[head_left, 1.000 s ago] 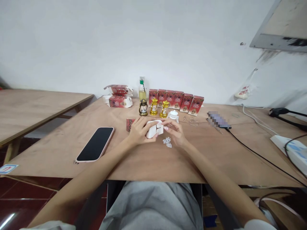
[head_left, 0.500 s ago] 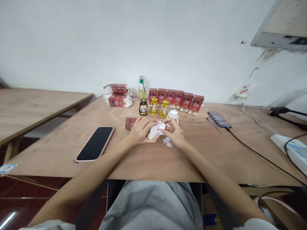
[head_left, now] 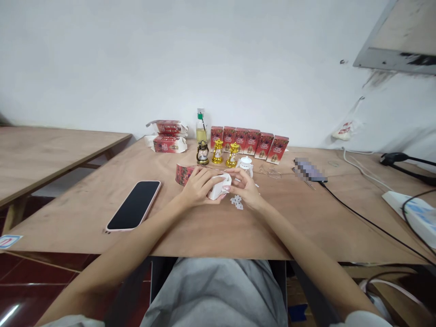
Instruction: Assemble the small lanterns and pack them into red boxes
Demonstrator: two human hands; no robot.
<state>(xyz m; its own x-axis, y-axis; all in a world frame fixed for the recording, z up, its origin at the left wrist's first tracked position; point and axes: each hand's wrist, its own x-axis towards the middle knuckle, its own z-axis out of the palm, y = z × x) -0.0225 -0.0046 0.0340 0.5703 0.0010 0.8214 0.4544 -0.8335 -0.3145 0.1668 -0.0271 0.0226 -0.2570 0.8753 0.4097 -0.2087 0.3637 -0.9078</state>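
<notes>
My left hand [head_left: 199,185] is wrapped around a small cardboard box [head_left: 218,187], which lies on its side just above the table. The box shows white toward me and red print at its far left end. At the right end, the fingers of my right hand [head_left: 247,187] pinch the white end flaps. Below the right hand lie several small white tags [head_left: 236,202]. A white mini lantern [head_left: 245,165] stands right behind it. Two gold lanterns [head_left: 217,152] and a dark bronze lantern [head_left: 202,153] stand farther back.
Several red printed boxes [head_left: 253,141] stand in a row at the back. Open cartons [head_left: 169,144] are stacked left of a bottle [head_left: 201,131]. A phone [head_left: 134,205] lies at left. Thin wires [head_left: 270,171], a cabled device [head_left: 310,170] and a power strip [head_left: 410,211] are at right.
The white flaps at the box's right end have been pushed from sticking out to folded inward. Both hands stay nearly in place, the right fingers shifting slightly at that end.
</notes>
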